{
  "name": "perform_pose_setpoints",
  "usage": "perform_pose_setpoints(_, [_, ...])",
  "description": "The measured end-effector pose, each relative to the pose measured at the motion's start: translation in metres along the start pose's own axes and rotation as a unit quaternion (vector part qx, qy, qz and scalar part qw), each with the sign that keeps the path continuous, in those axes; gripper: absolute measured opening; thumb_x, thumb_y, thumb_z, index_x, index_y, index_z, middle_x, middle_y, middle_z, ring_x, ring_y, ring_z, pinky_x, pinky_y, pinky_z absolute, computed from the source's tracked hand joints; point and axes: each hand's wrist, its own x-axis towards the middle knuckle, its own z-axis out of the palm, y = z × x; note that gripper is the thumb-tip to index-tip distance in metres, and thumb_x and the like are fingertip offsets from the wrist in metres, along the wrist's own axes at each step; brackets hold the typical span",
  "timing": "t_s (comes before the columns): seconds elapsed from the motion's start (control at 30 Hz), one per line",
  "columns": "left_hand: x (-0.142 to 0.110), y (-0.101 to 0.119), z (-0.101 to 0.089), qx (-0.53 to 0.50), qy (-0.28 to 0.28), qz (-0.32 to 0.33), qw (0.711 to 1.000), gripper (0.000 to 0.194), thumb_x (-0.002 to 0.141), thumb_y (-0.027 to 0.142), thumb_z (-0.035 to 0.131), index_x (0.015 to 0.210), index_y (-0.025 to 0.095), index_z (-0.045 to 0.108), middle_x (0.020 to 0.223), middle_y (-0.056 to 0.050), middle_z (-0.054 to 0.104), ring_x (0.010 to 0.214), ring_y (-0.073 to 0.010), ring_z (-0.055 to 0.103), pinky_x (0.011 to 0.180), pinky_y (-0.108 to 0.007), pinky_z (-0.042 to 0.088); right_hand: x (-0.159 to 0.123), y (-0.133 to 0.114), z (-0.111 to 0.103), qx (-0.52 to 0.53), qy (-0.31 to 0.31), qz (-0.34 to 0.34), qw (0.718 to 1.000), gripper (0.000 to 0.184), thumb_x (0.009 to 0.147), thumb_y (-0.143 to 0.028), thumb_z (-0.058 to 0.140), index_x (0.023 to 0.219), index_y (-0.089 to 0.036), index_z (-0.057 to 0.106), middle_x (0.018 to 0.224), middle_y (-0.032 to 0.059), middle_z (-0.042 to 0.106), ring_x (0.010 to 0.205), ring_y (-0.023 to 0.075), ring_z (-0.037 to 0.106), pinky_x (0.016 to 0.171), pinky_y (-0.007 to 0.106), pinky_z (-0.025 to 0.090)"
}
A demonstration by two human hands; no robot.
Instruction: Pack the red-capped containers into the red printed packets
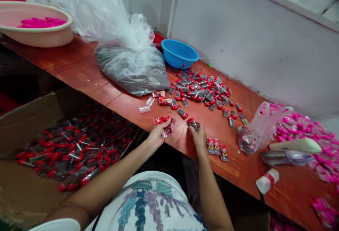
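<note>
To the left of the blue bowl [180, 55], and lower, stands a cardboard box [25, 188] with a heap of red-capped jars [76, 146]. A piece dropped over the edge of the table [238, 169] could be lost in this heap. The box is dull brown; the jars are glossy. Just left of the blue bowl slumps a big clear bag [108, 52]. A tear in its film could let out the small grey grains [132, 77]. The film is thin and wrinkled, the shape like a cushion.

In front of the blue bowl, a little to its left, the left hand [156, 134] is closed on several red packets [159, 120], pinched by the thumb. A loose pinch could let one slip, as they look flat and shiny. In front of the blue bowl, slightly to its right, the right hand [199, 137] has its fingers curled round one small jar [195, 125]. An uneven squeeze could make it turn or fall; it seems of clear, smooth plastic, with dark contents and a red cap. Farther right of the blue bowl, near the table edge, lie three printed packets [216, 147], which a sleeve or wrist could push off.
</note>
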Motion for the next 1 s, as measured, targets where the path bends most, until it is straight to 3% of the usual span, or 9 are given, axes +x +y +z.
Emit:
perform_pose_setpoints(0.13, [0.000, -0.002, 0.002, -0.011, 0.008, -0.013, 1.000, 0.005, 0.074, 0.006, 0.068, 0.072, 0.009, 0.065, 0.063, -0.004, 0.067, 0.050, -0.0113, 0.062, 0.051, -0.022, 0.053, -0.046, -0.021, -0.002, 0.222, -0.001, 0.003, 0.975, 0.041, 0.079, -0.037, 0.061, 0.114, -0.018, 0.055, 0.102, 0.0063, 0.064, 0.087, 0.0183, 0.062, 0.077, 0.032, 0.048])
perform_pose_setpoints(0.3, [-0.002, -0.008, 0.005, 0.003, 0.022, -0.006, 1.000, 0.004, 0.073, 0.005, 0.067, 0.074, 0.009, 0.066, 0.067, -0.005, 0.069, 0.054, -0.0131, 0.064, 0.053, -0.024, 0.054, -0.081, -0.046, -0.004, 0.176, 0.007, -0.052, 0.983, 0.034, 0.081, -0.032, 0.062, 0.112, -0.020, 0.057, 0.103, 0.0057, 0.062, 0.091, 0.0182, 0.059, 0.080, 0.032, 0.047])
perform_pose_setpoints(0.57, [-0.002, -0.013, 0.002, 0.011, 0.016, 0.034, 0.999, 0.010, 0.066, 0.006, 0.073, 0.075, 0.009, 0.069, 0.070, -0.006, 0.070, 0.058, -0.0142, 0.065, 0.059, -0.026, 0.055, -0.082, -0.044, 0.002, 0.142, 0.013, -0.034, 0.989, 0.033, 0.080, -0.029, 0.061, 0.111, -0.021, 0.058, 0.102, 0.0051, 0.062, 0.089, 0.0182, 0.059, 0.078, 0.031, 0.048])
perform_pose_setpoints(1.0, [-0.007, -0.013, 0.003, 0.001, -0.007, 0.069, 0.998, 0.018, 0.058, 0.008, 0.078, 0.072, 0.010, 0.068, 0.068, -0.003, 0.070, 0.059, -0.0132, 0.064, 0.061, -0.025, 0.053, -0.087, -0.042, 0.006, 0.254, -0.038, 0.026, 0.966, 0.035, 0.073, -0.030, 0.067, 0.105, -0.019, 0.062, 0.096, 0.0036, 0.066, 0.082, 0.0174, 0.062, 0.077, 0.032, 0.050])
